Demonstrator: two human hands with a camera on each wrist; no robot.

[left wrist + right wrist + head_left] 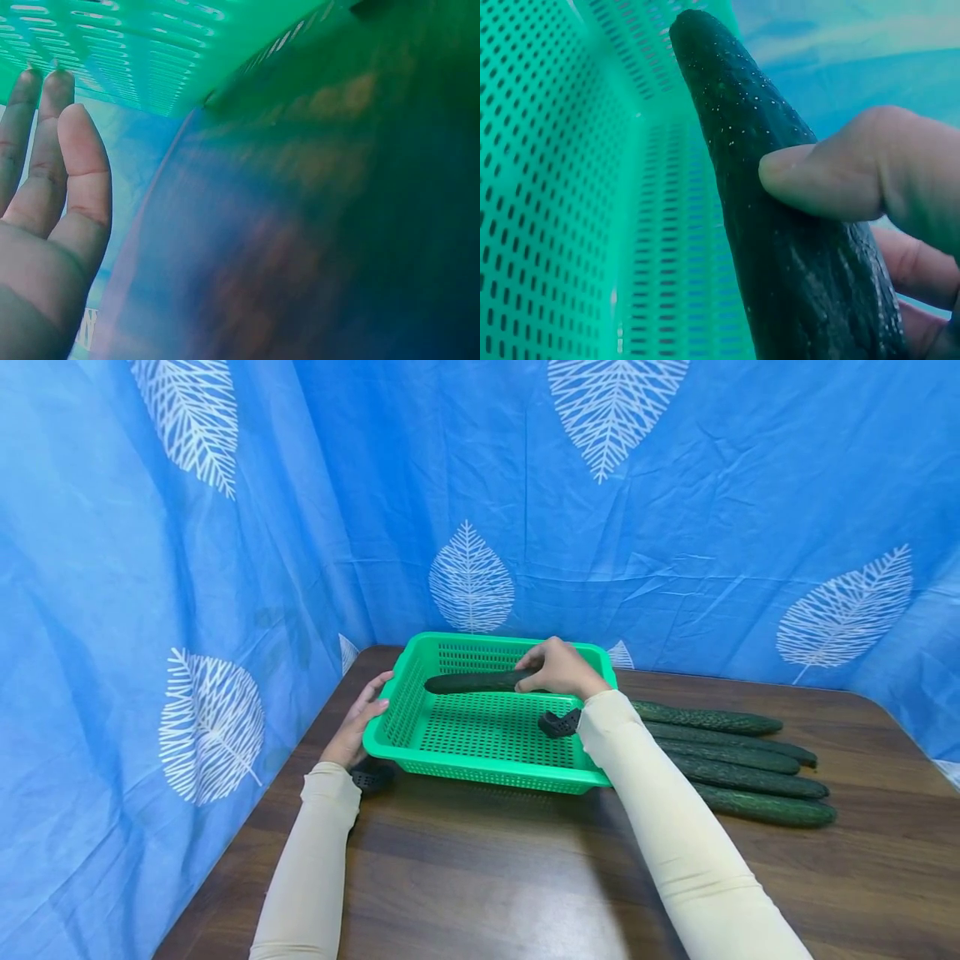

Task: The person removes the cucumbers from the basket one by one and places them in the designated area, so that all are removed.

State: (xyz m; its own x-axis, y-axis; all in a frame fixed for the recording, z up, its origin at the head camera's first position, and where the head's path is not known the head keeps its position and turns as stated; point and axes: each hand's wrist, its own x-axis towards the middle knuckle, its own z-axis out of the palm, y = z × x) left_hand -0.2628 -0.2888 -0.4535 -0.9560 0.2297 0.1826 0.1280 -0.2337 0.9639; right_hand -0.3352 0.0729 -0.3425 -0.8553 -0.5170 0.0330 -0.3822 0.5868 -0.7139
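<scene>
In the head view a green slotted plastic basket (480, 765) stands on the table. My right hand (561, 668) holds a long dark green cucumber (472, 682) above the basket floor, lying crosswise near the far wall. Up close in the right wrist view, the thumb (817, 176) presses on the cucumber (757, 142) and other fingers lie on its far side. At the basket's left end is my left hand (358, 718), with its fingertips at the rim. Its extended fingers (84, 165) touch the slotted wall (135, 52) from outside in the left wrist view.
Several more cucumbers (757, 807) lie side by side on the brown wooden table (480, 868), right of the basket and partly hidden by the right arm. Blue curtains (660, 527) with white leaf prints hang behind and to the left.
</scene>
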